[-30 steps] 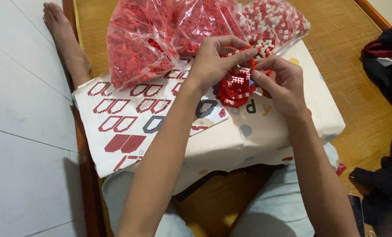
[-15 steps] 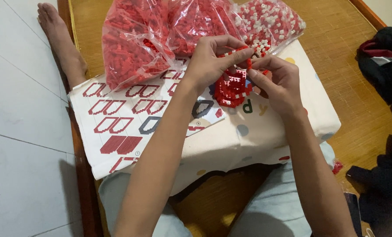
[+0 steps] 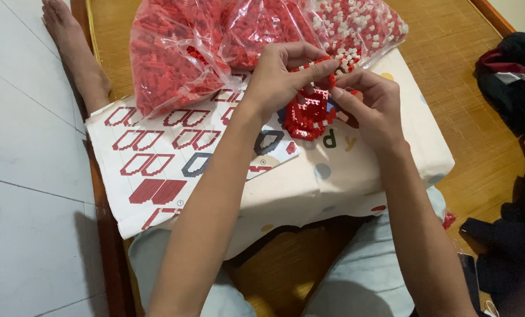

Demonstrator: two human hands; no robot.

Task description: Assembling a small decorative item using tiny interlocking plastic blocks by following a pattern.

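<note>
on the far left, pale floor tiles (image 3: pixel 21 176) meet a wooden edge, and a bare foot (image 3: pixel 74 53) lies along it. next comes an instruction sheet (image 3: pixel 156 170), white with rows of red and dark block outlines, spread over a cream cushion (image 3: pixel 356 176) with coloured dots. above it sit two clear bags of red bricks (image 3: pixel 180 53), then a clear bag of mixed red and white bricks (image 3: pixel 362 23). at centre the left hand (image 3: pixel 280 76) pinches the top of a small red brick model (image 3: pixel 306 111), fingers closed on it, while the right hand (image 3: pixel 371 108) grips its right side. the model stands roughly upright above the cushion, long axis top to bottom; its far face is hidden. on the right, dark clothing (image 3: pixel 509 64) is cut off by the frame.
</note>
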